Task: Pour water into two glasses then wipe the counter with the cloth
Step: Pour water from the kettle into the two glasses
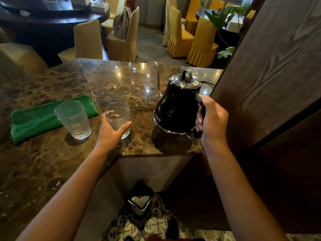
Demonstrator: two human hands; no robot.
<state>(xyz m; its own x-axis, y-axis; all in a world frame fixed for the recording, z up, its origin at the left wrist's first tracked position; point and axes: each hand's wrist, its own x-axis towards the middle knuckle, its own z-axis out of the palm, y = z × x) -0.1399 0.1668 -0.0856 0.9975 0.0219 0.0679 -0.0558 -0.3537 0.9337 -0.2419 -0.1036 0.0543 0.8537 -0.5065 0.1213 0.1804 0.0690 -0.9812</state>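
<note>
1. Nearest the viewer, two bare forearms reach forward over the near edge of a dark marble counter (52,153). Below them, patterned floor tile shows.
2. The left hand (111,133) is wrapped around the near side of a clear glass (118,117), thumb on one side, fingers visible through the far side. The glass stands upright on the counter.
3. The right hand (211,119) is closed around the handle of a black kettle (177,108). The kettle looks slightly tilted, its base at or just above the counter; whether it is lifted cannot be told.
4. A second glass (73,119) stands upright to the left, its far edge overlapping a folded green cloth (34,119) that lies flat behind it.
5. Progress, as a judgement: whether either glass holds water cannot be told, so pouring seems to be starting or under way. Wiping is not yet done.
6. Room to move: the kettle sits near the counter's near right corner, close beside a wooden wall panel (269,66). The far half of the counter is bare.
7. Beyond, covered chairs (180,37) stand in a dining room.
</note>
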